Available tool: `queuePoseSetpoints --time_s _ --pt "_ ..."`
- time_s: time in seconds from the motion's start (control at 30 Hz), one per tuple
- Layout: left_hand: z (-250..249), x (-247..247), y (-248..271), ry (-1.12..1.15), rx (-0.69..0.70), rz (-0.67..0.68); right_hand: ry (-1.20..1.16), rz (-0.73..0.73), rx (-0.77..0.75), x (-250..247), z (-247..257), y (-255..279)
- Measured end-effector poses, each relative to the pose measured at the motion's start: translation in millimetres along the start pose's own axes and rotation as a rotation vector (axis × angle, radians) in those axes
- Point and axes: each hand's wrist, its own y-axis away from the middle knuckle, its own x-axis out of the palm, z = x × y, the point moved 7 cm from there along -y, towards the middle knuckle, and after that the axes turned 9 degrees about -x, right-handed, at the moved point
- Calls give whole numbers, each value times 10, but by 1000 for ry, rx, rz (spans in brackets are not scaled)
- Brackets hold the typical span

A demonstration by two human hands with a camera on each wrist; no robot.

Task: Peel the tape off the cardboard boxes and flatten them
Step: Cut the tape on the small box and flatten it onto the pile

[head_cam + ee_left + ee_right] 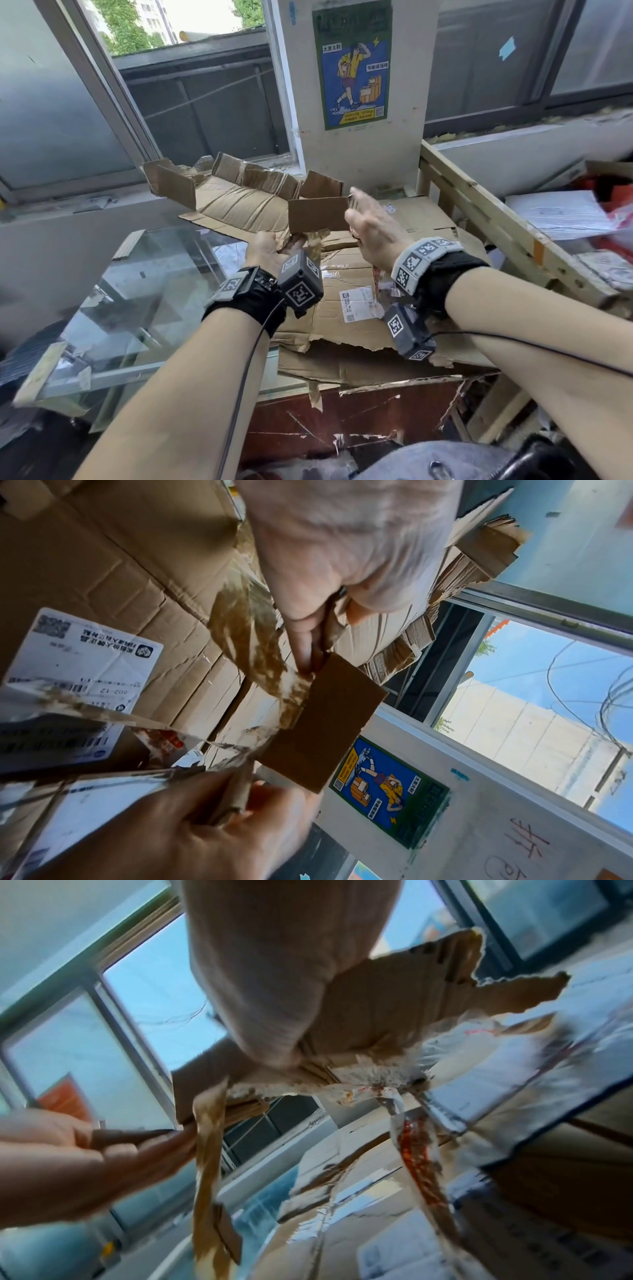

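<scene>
I hold a small brown cardboard piece (pixel 317 214) up in the air over the pile. My left hand (pixel 274 246) grips its lower left corner, and my right hand (pixel 363 222) pinches its right edge. A strip of clear tape (pixel 315 240) flecked with torn brown paper hangs from the piece's lower edge. In the left wrist view the left hand (pixel 308 642) pinches at the corner where the tape (pixel 253 642) meets the cardboard piece (pixel 325 723). The right wrist view shows the right hand (pixel 284 1053) clamped on torn cardboard (pixel 394 1001), with tape (pixel 209 1150) dangling.
Flattened cardboard (pixel 359 342) with a white shipping label (pixel 358 303) lies below my hands. An opened, torn box (pixel 233 202) sits behind by the window sill. A glass tank (pixel 137 301) stands at the left, and a wooden frame (pixel 496 222) with parcels at the right.
</scene>
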Motion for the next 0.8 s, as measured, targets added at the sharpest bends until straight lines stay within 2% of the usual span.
queuePoseSetpoints --time_s 0.07,0.13,0.27,0.33,0.43,0.57,0.67,0.8 --pt "-19 22 -17 51 14 -13 -84 55 -73 50 57 20" --pt "-29 19 -39 33 29 -21 -79 40 -122 58 70 44" --pt "17 -67 -170 -56 -74 11 -43 89 -262 177 140 97" --pt "61 -80 -184 -166 -137 32 -33 149 -332 212 182 141" --pt "96 -105 -162 -321 -168 3 -10 143 -454 192 235 190" --pt "-7 -108 -209 -344 8 -114 -22 130 -569 250 307 252" --pt "-98 -156 -215 -348 163 -183 -37 206 -558 305 345 223" --pt "-264 -168 -262 -365 411 -114 76 367 -450 304 264 118"
